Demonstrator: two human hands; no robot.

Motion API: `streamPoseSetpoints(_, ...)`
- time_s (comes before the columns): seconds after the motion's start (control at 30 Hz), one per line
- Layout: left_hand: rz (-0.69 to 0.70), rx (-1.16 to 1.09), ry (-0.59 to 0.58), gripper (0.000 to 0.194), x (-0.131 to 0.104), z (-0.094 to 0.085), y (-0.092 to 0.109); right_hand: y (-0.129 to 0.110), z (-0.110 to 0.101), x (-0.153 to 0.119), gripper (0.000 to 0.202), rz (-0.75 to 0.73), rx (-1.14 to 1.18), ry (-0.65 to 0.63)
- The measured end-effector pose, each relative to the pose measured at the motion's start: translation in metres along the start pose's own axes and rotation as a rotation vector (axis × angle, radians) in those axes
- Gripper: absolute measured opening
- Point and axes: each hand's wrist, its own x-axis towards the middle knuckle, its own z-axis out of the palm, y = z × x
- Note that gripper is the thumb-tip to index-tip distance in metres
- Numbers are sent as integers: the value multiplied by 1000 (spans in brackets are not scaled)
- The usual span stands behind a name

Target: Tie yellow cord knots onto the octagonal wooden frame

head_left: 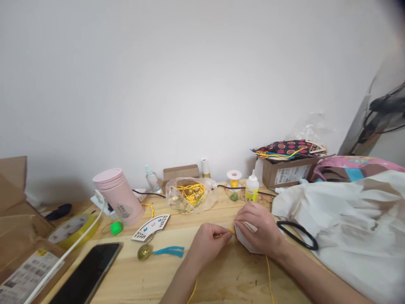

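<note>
My left hand [209, 247] is closed in a pinch on a thin yellow cord [268, 274], whose ends hang toward the table's front edge. Beside it, my right hand [259, 226] is closed on a flat white piece [242, 240] with angled edges; its fingers cover much of it. Where the fingertips nearly meet, the cord is bunched at the piece's left edge, too small to make out. Left of my hands lies a fan-shaped plaque [152, 228] joined to a brass-coloured bell [145, 252] with a blue tassel [169, 251].
Behind my hands stand a glue bottle [252, 189], a spool of yellow thread [234, 179] and a plastic bag of yellow cord [191, 194]. To the left are a pink tumbler [118, 196], tape roll [74, 230] and phone [87, 274]. White cloth [344, 223] covers the right side.
</note>
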Motion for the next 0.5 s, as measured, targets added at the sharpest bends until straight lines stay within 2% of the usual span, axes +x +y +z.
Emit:
streamPoseSetpoints(0.23,-9,107,4,34,-3,-2,5,0,-2,0,12,-2,6,3)
streamPoseSetpoints(0.5,-4,216,8,31,-10,-1,9,0,-2,-2,10,45,31,-73)
